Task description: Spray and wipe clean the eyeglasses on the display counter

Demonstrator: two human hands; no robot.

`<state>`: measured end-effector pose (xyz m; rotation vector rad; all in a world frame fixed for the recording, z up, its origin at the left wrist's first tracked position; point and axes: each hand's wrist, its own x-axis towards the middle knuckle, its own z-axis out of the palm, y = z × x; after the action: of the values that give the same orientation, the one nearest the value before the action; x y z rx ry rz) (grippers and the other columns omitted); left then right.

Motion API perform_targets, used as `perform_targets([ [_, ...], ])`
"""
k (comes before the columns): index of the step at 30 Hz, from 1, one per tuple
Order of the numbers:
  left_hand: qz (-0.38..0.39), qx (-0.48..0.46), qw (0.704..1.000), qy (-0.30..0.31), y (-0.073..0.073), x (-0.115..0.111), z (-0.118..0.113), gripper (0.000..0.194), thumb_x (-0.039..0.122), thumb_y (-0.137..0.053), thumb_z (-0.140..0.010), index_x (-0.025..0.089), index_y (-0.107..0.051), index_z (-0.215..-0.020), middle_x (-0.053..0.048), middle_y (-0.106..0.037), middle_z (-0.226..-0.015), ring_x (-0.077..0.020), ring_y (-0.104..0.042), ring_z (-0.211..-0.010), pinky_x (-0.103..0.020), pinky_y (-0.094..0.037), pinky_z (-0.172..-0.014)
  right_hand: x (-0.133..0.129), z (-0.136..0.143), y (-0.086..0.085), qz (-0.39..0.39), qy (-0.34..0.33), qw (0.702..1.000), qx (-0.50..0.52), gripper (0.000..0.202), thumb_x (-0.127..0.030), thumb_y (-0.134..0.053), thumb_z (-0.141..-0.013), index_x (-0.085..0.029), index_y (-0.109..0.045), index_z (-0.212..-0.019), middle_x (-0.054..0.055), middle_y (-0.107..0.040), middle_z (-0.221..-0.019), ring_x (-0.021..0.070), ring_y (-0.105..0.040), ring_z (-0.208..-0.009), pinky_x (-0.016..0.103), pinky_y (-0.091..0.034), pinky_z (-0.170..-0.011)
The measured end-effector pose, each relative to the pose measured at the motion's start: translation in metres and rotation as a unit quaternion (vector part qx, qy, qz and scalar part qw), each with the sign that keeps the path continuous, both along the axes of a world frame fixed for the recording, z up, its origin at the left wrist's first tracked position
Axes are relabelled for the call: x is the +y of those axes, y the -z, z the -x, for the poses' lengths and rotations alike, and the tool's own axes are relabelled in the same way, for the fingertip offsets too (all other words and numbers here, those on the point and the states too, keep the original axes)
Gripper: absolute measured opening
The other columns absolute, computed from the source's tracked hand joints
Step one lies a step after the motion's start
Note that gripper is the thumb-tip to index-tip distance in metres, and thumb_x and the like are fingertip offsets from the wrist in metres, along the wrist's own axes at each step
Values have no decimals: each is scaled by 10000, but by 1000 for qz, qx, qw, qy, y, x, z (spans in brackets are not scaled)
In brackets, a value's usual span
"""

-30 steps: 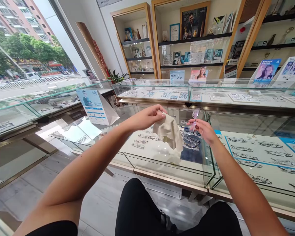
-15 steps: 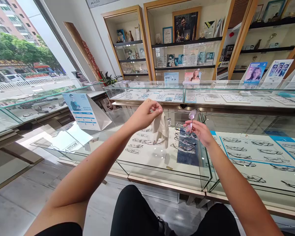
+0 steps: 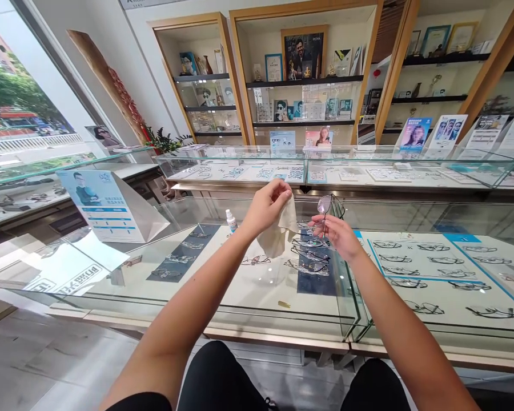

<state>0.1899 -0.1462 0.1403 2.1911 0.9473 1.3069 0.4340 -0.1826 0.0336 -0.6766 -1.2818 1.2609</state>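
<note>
Pinched in the fingers of my left hand (image 3: 270, 206) is a cream cleaning cloth (image 3: 276, 235), which hangs down over the glass counter. My right hand (image 3: 338, 235) grips a pair of eyeglasses (image 3: 324, 205) by one lens side, with the other lens sticking up above the fingers. The cloth and the eyeglasses are apart, with a small gap between them. Beyond my left forearm a small white spray bottle (image 3: 231, 221) stands on the counter, its lower part partly hidden.
The glass display counter (image 3: 257, 319) holds rows of eyeglass frames (image 3: 307, 265). A folded cardboard sign (image 3: 107, 205) stands at left. More glass cases (image 3: 223, 162) and wall shelves (image 3: 302, 80) lie behind. A small gold-coloured piece (image 3: 284, 304) lies near the front.
The view has turned right and the scene shifts left. The spray bottle now shows beyond my left forearm. Both hands keep their holds on the cloth and the eyeglasses.
</note>
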Motion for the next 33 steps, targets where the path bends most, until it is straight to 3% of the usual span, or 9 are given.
perform_targets([
  [4, 31, -37, 999, 17, 10, 4, -11, 263, 485, -660, -986, 223, -635, -976, -18, -620, -836, -172, -529, -753, -306, -410, -723, 0, 0, -1, 4, -19, 999, 49, 330, -502, -791, -893, -262, -869, -1106, 89, -861, -1120, 246, -754, -991, 368, -589, -882],
  [8, 105, -59, 991, 65, 13, 8, -17, 338, 534, -741, -919, 218, -632, -970, 42, -507, -690, -131, -404, -621, -275, -326, -622, -3, 1, -3, 12, -42, 995, 94, 334, -505, -777, -884, -251, -854, -1088, 102, -840, -1050, 292, -759, -1092, 437, -629, -970],
  [12, 130, -76, 987, 49, 14, 9, -23, 392, 561, -781, -872, 200, -650, -950, 36, -539, -699, -117, -404, -609, -264, -300, -594, -6, 1, -6, 19, -84, 987, 134, 316, -474, -743, -913, -229, -836, -1090, 106, -831, -1036, 293, -757, -1112, 489, -655, -993],
  [18, 144, -13, 988, 61, 13, -2, -35, 372, 542, -796, -861, 193, -676, -900, -3, -635, -765, -137, -489, -681, -269, -346, -639, -4, 1, -2, 38, -89, 980, 176, 294, -470, -709, -928, -249, -814, -1091, 91, -837, -1070, 272, -759, -1137, 489, -660, -1007],
  [22, 144, 45, 986, 73, 8, -8, -45, 402, 571, -725, -919, 194, -647, -806, -2, -575, -730, -143, -446, -674, -282, -309, -634, -3, 1, -2, 50, -68, 979, 184, 296, -477, -712, -920, -249, -819, -1075, 82, -832, -1040, 258, -766, -1085, 451, -651, -1000],
  [28, 61, 99, 993, -9, -4, -5, -46, 336, 483, -648, -1006, 224, -562, -811, 25, -517, -631, -157, -435, -612, -292, -289, -619, -7, -3, -12, 30, -27, 984, 174, 280, -461, -723, -896, -239, -830, -1029, 82, -833, -997, 253, -766, -1067, 400, -634, -982],
  [33, 147, -6, 989, -26, 8, 20, -26, 354, 548, -684, -990, 233, -567, -878, 40, -516, -593, -140, -411, -510, -274, -251, -552, -10, -2, -16, 9, -43, 990, 132, 291, -429, -750, -868, -215, -840, -1044, 84, -834, -989, 227, -759, -935, 337, -613, -815],
])
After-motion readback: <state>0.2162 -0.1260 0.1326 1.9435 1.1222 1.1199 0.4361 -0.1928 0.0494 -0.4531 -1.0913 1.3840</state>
